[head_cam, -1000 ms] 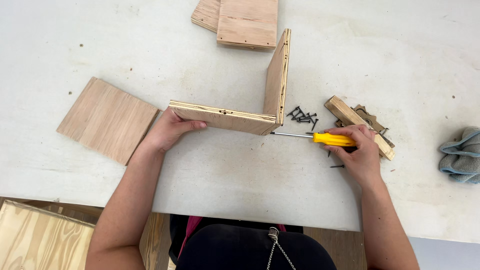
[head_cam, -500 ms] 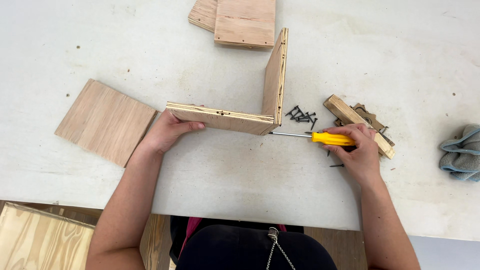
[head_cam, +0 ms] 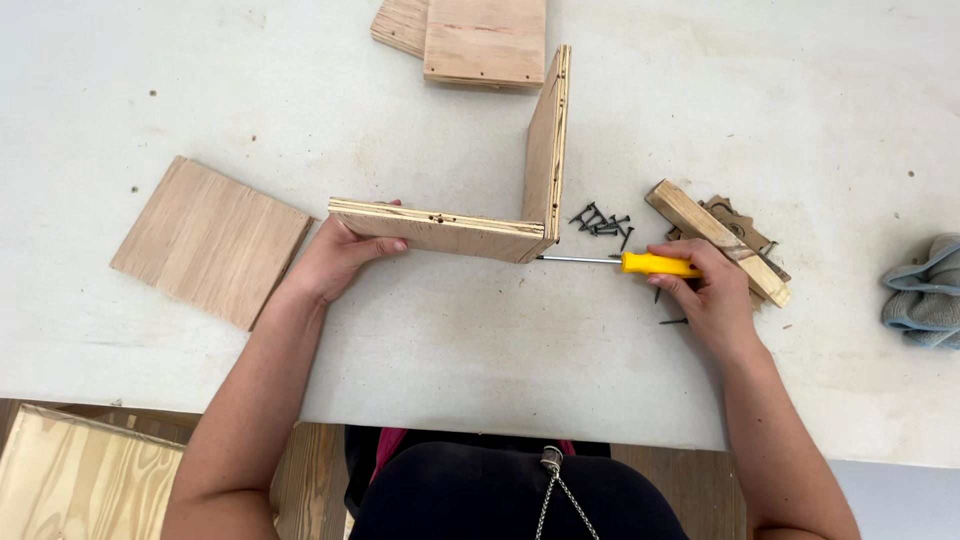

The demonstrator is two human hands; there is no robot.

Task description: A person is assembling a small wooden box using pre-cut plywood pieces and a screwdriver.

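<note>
Two plywood boards (head_cam: 470,228) stand on edge on the white table (head_cam: 150,90), joined at a right angle. My left hand (head_cam: 340,255) grips the left end of the near board. In my right hand (head_cam: 712,292) lies a screwdriver with a yellow handle (head_cam: 655,264). Its metal shaft points left, with the tip against the corner where the boards meet. A small pile of black screws (head_cam: 600,220) lies just right of that corner.
A flat wooden panel (head_cam: 212,240) lies to the left. Two more panels (head_cam: 470,35) sit at the far edge. Wood offcuts (head_cam: 715,240) rest behind my right hand, a grey-blue cloth (head_cam: 925,295) at far right, a pale wooden board (head_cam: 80,480) below the table.
The view has shifted slightly. Both hands and the screwdriver stay at the same places on the boards.
</note>
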